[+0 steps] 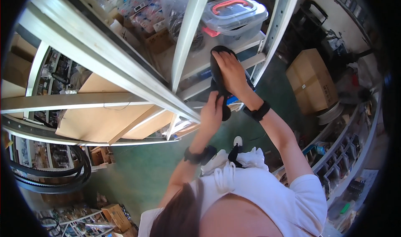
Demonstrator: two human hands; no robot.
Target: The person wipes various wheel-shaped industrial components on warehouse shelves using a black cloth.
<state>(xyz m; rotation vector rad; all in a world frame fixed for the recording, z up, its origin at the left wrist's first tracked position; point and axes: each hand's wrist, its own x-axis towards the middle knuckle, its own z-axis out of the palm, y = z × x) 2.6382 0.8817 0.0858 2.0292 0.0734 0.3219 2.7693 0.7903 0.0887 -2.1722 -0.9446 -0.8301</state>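
A long black thing (216,76) with rounded ends stands out between my hands, in front of a metal shelf; its exact kind does not show. My left hand (212,111) is closed around its lower part, thumb up. Higher up, my right hand (231,71) grips it from the right side, the fingers lying over its upper end. Part of the thing is hidden behind both hands. Just beyond it, a clear plastic box (238,24) with a lid and a red handle sits on the shelf (202,72).
White metal posts (190,36) and a crossbar (79,102) rise close to my hands. Cardboard sheets (96,120) lean at the left, where black belts (50,187) hang. A large cardboard box (311,80) stands on the green floor (138,170) at the right, near shelves of small parts.
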